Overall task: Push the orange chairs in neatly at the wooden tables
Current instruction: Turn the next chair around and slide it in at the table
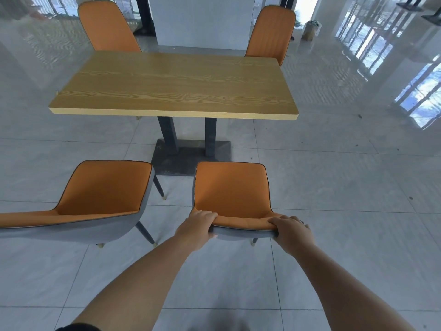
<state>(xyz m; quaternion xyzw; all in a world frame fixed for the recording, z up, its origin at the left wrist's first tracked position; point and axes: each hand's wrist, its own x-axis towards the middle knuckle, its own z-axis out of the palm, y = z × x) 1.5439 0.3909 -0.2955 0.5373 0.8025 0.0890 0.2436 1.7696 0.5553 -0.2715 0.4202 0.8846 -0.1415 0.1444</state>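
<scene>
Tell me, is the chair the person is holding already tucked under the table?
No, the held chair stands clear of the wooden table, with bare floor between its seat and the table's edge, while both hands grip its backrest.

text: none legible | labels: none | far background perhaps too blurred to tell

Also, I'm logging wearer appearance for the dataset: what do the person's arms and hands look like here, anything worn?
Both forearms are bare, with no sleeves showing. The left hand and right hand wear no gloves, and no watch or bracelet shows. Only a dark patch of clothing appears at the bottom edge.
</scene>
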